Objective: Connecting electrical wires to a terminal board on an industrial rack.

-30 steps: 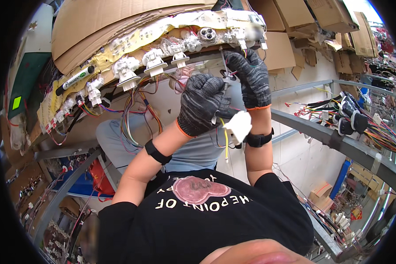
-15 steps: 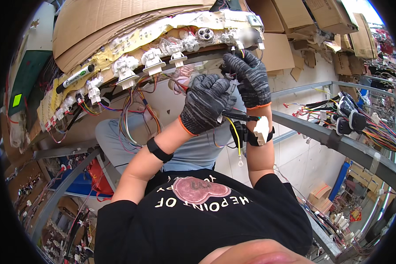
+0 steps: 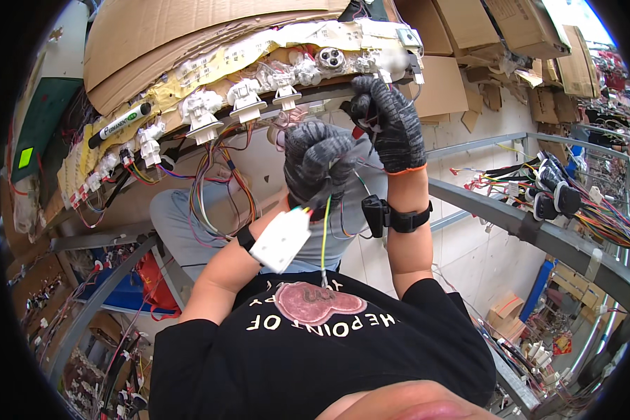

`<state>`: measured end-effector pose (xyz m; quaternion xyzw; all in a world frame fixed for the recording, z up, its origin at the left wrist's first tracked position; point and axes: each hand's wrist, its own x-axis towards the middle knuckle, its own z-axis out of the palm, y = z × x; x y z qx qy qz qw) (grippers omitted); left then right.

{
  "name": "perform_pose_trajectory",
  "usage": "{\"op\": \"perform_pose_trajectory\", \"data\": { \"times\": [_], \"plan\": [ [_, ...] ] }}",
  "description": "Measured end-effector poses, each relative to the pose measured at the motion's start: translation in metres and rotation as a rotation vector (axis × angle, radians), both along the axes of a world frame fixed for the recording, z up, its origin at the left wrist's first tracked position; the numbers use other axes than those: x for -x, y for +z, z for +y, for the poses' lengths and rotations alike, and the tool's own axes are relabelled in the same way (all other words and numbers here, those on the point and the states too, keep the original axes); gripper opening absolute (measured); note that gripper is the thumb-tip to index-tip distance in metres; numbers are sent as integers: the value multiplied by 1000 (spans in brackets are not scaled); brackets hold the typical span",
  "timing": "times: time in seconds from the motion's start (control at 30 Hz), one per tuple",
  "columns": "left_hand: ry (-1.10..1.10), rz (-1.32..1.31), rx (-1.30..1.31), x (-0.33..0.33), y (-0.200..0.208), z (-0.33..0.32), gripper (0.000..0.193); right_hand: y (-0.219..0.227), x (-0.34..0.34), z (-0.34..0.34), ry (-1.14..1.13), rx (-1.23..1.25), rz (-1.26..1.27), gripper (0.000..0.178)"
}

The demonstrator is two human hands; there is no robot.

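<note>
Both my hands wear grey-black knitted gloves. My left hand [image 3: 318,161] is closed around a bundle of wires. From that bundle a white plastic connector [image 3: 281,240] hangs over my left forearm, slightly blurred. A yellow-green wire [image 3: 325,238] drops beside it, its ring terminal [image 3: 324,281] in front of my shirt. My right hand [image 3: 393,129] is curled just right of the left one, below the board's edge. Something dark with a red part [image 3: 358,131] shows at its fingers; its kind is hard to make out. Thin wires run between the hands.
Ahead stands a board [image 3: 210,66] with yellow paper, white connector holders [image 3: 245,101] and a marker pen [image 3: 121,124]. Coloured wires [image 3: 203,182] hang from it. A metal rail [image 3: 539,227] runs at the right, with wire harnesses [image 3: 556,189] beyond. Cardboard boxes [image 3: 525,28] sit at far right.
The white connector and yellow-green wire have swung from beside my right forearm leftward to my left forearm. My left hand has turned over; my right hand has shifted slightly, and a red part shows there.
</note>
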<state>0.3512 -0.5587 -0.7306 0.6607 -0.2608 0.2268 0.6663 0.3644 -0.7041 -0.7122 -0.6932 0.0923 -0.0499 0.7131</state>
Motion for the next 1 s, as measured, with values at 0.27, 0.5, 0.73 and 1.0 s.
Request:
{"op": "perform_pose_trajectory", "data": {
  "times": [0.27,0.5,0.73,1.0],
  "plan": [
    [-501,387,192,19,-10,12,40,-4,-7,-3,78,196,43,35],
    [-420,875,357,27,-31,9,25,5,-11,12,-134,-168,150,19],
    [-230,453,158,32,-24,19,49,7,-16,27,-364,-283,264,21],
    [-168,791,348,36,1,16,27,-58,3,-16,-251,-222,-93,22]
  ]
}}
